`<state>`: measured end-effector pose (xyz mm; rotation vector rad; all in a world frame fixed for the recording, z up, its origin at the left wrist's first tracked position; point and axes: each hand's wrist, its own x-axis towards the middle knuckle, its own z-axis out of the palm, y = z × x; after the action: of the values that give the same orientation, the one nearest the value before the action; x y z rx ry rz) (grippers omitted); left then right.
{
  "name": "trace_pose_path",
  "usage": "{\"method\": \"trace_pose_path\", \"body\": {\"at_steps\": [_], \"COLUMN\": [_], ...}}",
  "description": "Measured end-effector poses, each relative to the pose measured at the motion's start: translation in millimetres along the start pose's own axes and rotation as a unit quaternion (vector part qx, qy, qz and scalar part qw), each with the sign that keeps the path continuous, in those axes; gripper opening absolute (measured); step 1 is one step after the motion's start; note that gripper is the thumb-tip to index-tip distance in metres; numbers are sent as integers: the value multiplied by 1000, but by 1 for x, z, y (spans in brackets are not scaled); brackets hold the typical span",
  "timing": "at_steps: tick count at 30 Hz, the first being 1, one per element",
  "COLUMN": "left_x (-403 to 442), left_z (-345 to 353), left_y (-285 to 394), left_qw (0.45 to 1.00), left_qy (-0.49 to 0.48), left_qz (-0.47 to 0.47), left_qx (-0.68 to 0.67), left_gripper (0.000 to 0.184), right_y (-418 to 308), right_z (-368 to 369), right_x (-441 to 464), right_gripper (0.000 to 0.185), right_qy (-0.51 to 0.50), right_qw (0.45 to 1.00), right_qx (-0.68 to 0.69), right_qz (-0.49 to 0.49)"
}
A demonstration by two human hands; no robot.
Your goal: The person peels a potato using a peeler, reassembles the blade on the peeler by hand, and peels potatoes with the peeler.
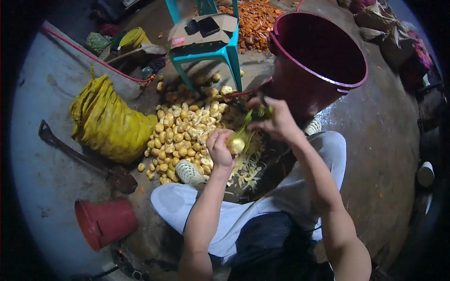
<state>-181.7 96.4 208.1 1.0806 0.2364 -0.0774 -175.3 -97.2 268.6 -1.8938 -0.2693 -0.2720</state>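
Note:
My left hand [219,148] is closed around a potato [236,145], its pale peeled flesh facing me. Just to the upper right, my right hand [277,121] grips a green peeler [259,114], smeared by motion, so its exact shape is unclear. Thin peelings [249,172] lie on the floor below the hands. Beyond my left hand spreads a heap of potatoes [180,138], some with brown-yellow skin and some peeled pale.
A tall maroon bin [300,77] stands ahead right, beside a teal chair [229,58] holding cardboard and dark items. Orange pieces [258,21] are piled behind. Leftward are a yellow sack [110,124], a shovel-like tool [77,154] and a red bucket [112,220]. Sacks [396,47] line the right.

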Motion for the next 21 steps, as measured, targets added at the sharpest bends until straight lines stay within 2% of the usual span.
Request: {"method": "trace_pose_path", "body": {"at_steps": [1, 2, 3, 5, 6, 7, 9, 11, 14, 15, 17, 19, 21], "left_x": [-2, -3, -1, -4, -4, -2, -5, -8, -2, -3, -7, -6, -9], "left_z": [-2, -1, -1, -3, -3, 0, -3, 2, -8, -5, 2, 1, 6], "left_y": [0, 1, 3, 5, 5, 4, 2, 9, 5, 13, 28, 31, 35], "left_qw": [1000, 1000, 1000, 999, 997, 997, 976, 983, 999, 998, 985, 982, 981], "left_qy": [-6, 4, 4, -2, -20, -22, -39, -49, -50, -52, -78, -103, -90], "left_qz": [1, 12, 17, 37, 45, 44, 134, 108, -2, -1, -116, -119, -126], "left_qx": [-1, -14, -15, 35, 58, 57, 166, 139, 22, 20, -98, -99, -119], "left_gripper": [7, 7, 7, 9, 10, 10, 9, 9, 10, 10, 13, 20, 30], "right_y": [11, 23, 2, 5, 5, -5, 14, 29, 19, 16, 14, 14, 11], "right_z": [-3, -8, -21, -8, 1, -2, -10, -26, -26, -25, -25, -26, -16], "right_x": [4, 8, 13, 5, 3, 1, 7, 14, 9, 8, 8, 7, 3], "right_gripper": [42, 42, 43, 45, 48, 46, 45, 46, 45, 44, 44, 43, 50], "right_qy": [39, 64, 22, -2, -23, -52, -1, 16, 16, 16, 17, 14, 3], "right_qw": [999, 990, 959, 994, 999, 999, 999, 992, 991, 992, 992, 987, 989], "right_qx": [-21, 80, 132, 56, 22, -1, 8, 26, 19, 36, 52, 70, 108], "right_qz": [8, 100, 250, 99, -7, 4, 42, 122, 130, 124, 116, 143, 102]}}
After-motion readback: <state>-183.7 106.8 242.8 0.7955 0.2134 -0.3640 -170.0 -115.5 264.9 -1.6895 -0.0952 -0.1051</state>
